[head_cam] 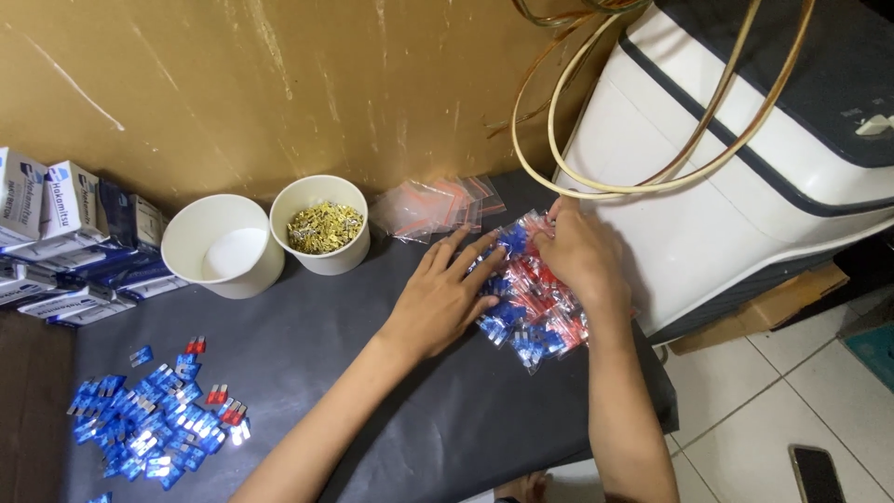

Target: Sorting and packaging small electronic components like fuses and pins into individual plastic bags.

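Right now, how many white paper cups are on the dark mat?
2. The empty cup stands near the boxes; the cup of small brass pieces is just right of it. None seems hidden.

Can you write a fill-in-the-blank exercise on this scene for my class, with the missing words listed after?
1. Both hands, the left hand and the right hand, rest on a pile of small bags holding blue and ___ pieces.
2. The paper cup of gold metal pieces stands ___ the empty cup.
3. The loose pieces are mostly ___.

Missing words: red; beside; blue
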